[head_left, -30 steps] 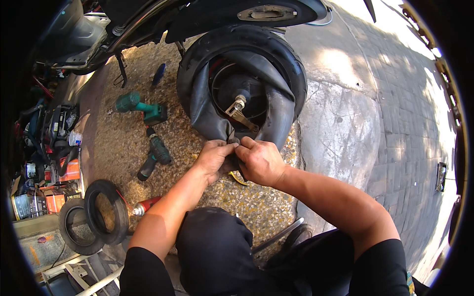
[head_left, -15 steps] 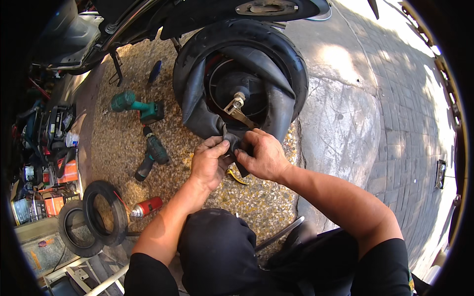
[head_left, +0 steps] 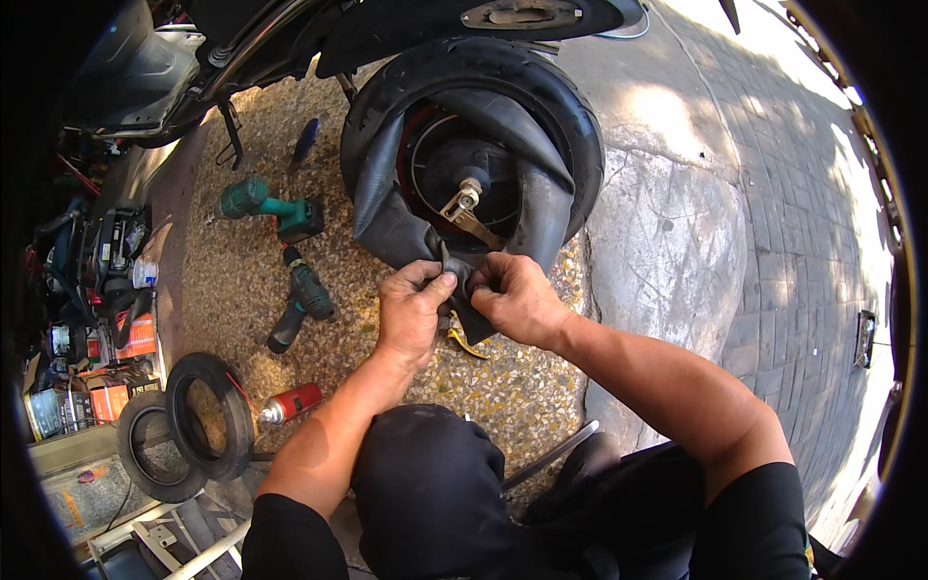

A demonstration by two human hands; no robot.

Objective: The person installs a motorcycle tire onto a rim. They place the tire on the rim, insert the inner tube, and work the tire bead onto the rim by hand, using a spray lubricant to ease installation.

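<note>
A black inner tube (head_left: 536,222) hangs in loose folds out of a tire (head_left: 575,126) around a wheel hub (head_left: 459,164) with a metal axle nut and bracket (head_left: 469,195). Both hands grip a bunched section of the tube at the lower front. My left hand (head_left: 411,304) pinches it with the thumb up; its other fingers are partly hidden behind. My right hand (head_left: 512,300) has fingers curled on the rubber just to the right. Below them lies a small yellow-handled tool (head_left: 469,343), partly covered.
A scooter body (head_left: 406,43) overhangs the wheel. At left on the speckled floor lie two teal drills (head_left: 285,215) (head_left: 307,295), two spare tires (head_left: 222,454) (head_left: 150,474), a red spray can (head_left: 296,401), and piled tools and boxes (head_left: 116,290). A long metal bar (head_left: 546,459) lies near my leg.
Over the last second my hands have shifted slightly apart and my right one slightly up, both staying on the tube. In the last half second my right fingers have curled more.
</note>
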